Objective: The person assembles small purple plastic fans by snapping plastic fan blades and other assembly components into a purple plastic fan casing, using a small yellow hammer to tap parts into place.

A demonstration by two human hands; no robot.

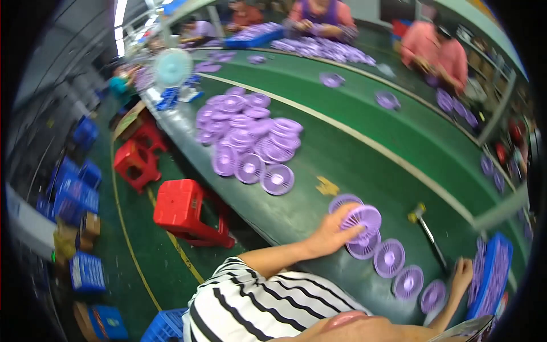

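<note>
My left hand (329, 235) pinches a round purple fan grille (364, 219) at its edge, fingers on top. The held grille is tilted above other purple grilles, which lie in a curved row (389, 258) along the near side of the green table. My right hand (463, 275) is at the far right, fingers curled together; what they hold, if anything, is too small to make out. Just left of it ends the handle of a hammer (431, 239) with a yellow head, lying on the table. A blue bin (497, 273) packed with purple parts stands right of that hand.
A heap of purple grilles (242, 128) covers the table's left part. Yellow scraps (327, 186) lie mid-table. Beyond runs a green conveyor (359, 100) carrying scattered grilles, with people working behind it. Red stools (179, 208) and blue crates (77, 194) stand on the left floor.
</note>
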